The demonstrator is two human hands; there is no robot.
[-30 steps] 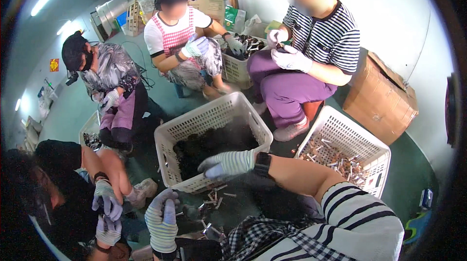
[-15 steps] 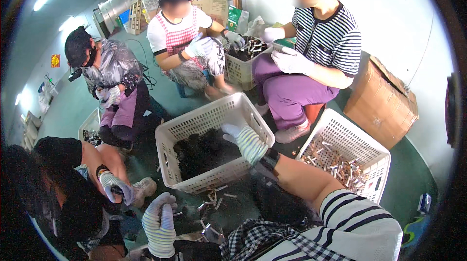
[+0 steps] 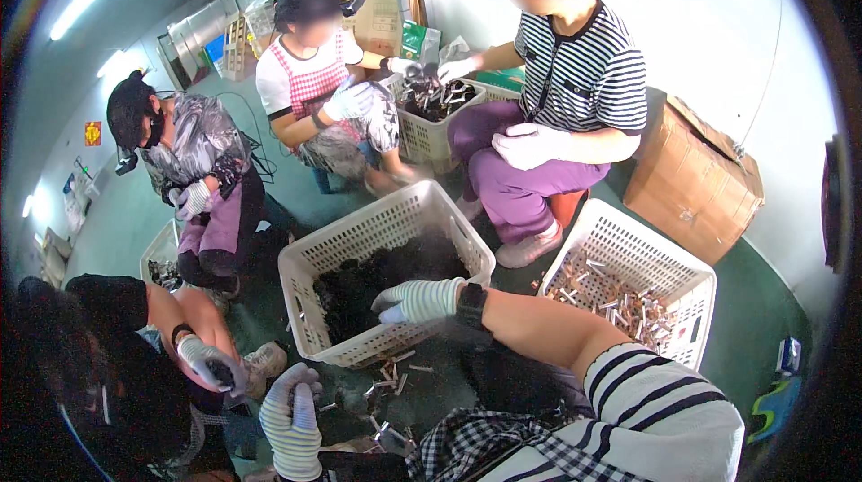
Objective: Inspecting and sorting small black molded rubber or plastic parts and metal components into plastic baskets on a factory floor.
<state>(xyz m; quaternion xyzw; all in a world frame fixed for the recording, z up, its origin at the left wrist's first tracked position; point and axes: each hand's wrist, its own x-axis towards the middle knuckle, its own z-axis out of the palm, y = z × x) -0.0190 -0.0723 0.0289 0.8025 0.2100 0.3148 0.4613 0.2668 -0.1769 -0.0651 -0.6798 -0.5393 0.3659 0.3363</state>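
Two hands in play: we're reaching the right hand, loosely curled and holding nothing, into the still well-filled basket of dark parts, while the left hand is closing, grip unclear, above loose pieces on the floor.

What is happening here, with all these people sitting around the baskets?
Several people in gloves sit on the floor, handling small parts from plastic baskets. The camera wearer's right hand reaches over the white basket of dark pieces, palm down. The left hand is low near the lap, above loose parts on the floor. Another basket at the right holds metal-coloured pieces.
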